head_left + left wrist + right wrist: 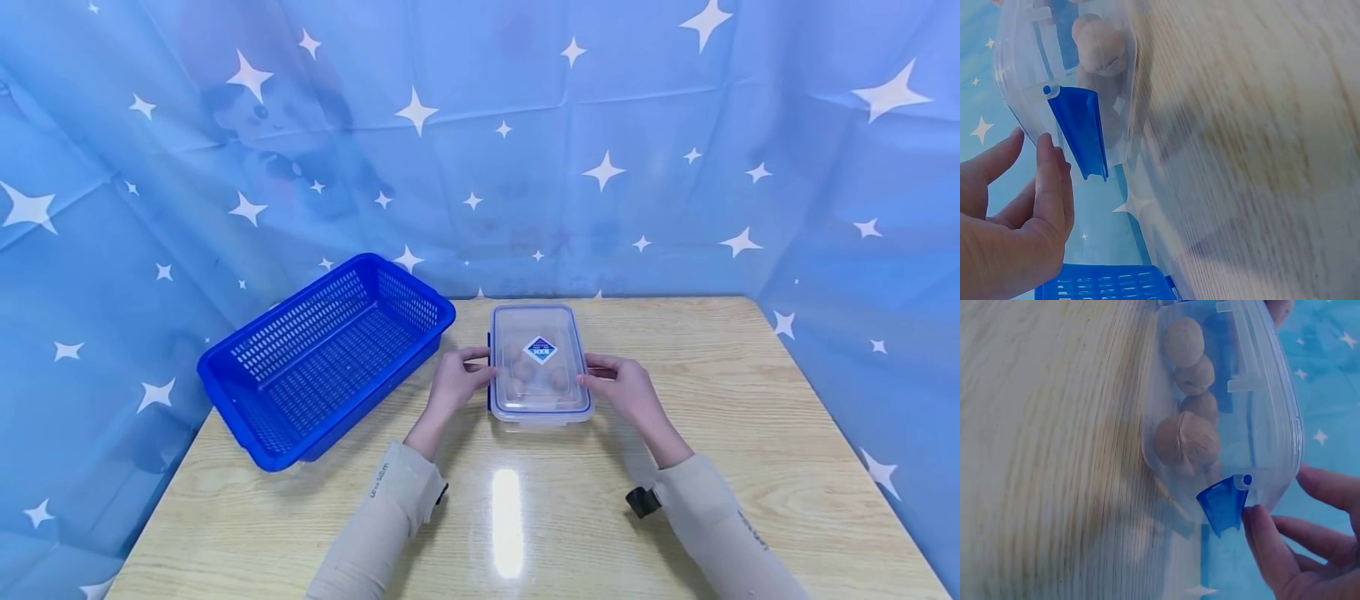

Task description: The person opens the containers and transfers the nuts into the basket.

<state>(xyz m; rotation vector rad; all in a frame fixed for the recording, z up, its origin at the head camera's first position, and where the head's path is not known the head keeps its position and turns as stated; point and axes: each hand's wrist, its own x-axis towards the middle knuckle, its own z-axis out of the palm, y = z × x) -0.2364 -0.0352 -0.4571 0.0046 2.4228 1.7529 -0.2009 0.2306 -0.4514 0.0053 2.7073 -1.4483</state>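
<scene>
A clear plastic food container (532, 392) with a blue-edged lid stands on the table, and several walnuts (1188, 442) show through its wall. My left hand (456, 379) is at its left side, thumb over the lid's rim and fingers below, pinching the edge. On the opposite side my right hand (626, 387) pinches the rim likewise, its fingertips beside a blue latch (1224, 503). That latch sticks out from the wall, unfastened. Another blue latch (1082, 128) also hangs outward near the left fingertips. The lid (525, 325) lies on the container, with a blue-and-white label.
A blue slotted plastic basket (405, 379) stands to the left on the wooden table (720, 400), close to the left hand. Behind the table hangs a blue curtain (480, 167) with white stars.
</scene>
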